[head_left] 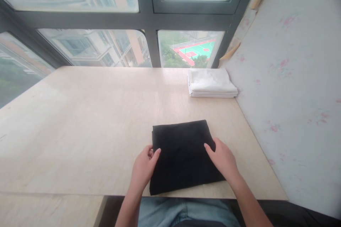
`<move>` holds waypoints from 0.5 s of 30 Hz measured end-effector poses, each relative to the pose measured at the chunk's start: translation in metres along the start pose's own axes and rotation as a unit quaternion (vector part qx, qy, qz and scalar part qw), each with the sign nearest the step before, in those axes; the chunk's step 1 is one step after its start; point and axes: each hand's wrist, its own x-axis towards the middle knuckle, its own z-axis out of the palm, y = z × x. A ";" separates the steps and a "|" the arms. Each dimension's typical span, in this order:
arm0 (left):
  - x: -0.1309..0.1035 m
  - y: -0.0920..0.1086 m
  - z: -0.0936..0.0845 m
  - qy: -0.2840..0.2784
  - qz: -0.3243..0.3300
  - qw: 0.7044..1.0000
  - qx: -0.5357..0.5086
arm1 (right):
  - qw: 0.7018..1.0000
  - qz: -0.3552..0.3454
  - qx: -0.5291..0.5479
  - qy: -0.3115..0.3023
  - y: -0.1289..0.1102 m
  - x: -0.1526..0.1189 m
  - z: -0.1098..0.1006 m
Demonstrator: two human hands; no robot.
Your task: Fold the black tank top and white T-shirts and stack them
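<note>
A black cloth (183,156), folded into a flat rectangle, lies near the front edge of the wooden table. My left hand (145,163) grips its left side, thumb on top and fingers curled at the edge. On the opposite side my right hand (222,154) holds the right edge the same way, with the thumb over the cloth and the fingertips partly hidden beneath it. Whether the cloth is a garment cannot be made out.
Farther back on the table (93,120), a stack of folded white cloth (211,83) sits beside the wall. Grey-framed windows (149,21) rise along the far edge. The flower-patterned wall (293,113) bounds the right side.
</note>
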 end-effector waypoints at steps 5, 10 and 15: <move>-0.004 -0.004 -0.002 -0.004 0.045 0.999 -0.028 | 0.997 -0.018 0.073 0.028 0.004 -0.002 0.002; -0.012 -0.006 0.003 -0.025 0.020 0.999 -0.033 | 0.988 0.010 0.152 0.015 0.009 0.000 0.005; -0.010 -0.012 0.017 0.004 -0.008 0.994 -0.108 | 0.979 -0.057 0.183 0.064 0.007 0.005 0.009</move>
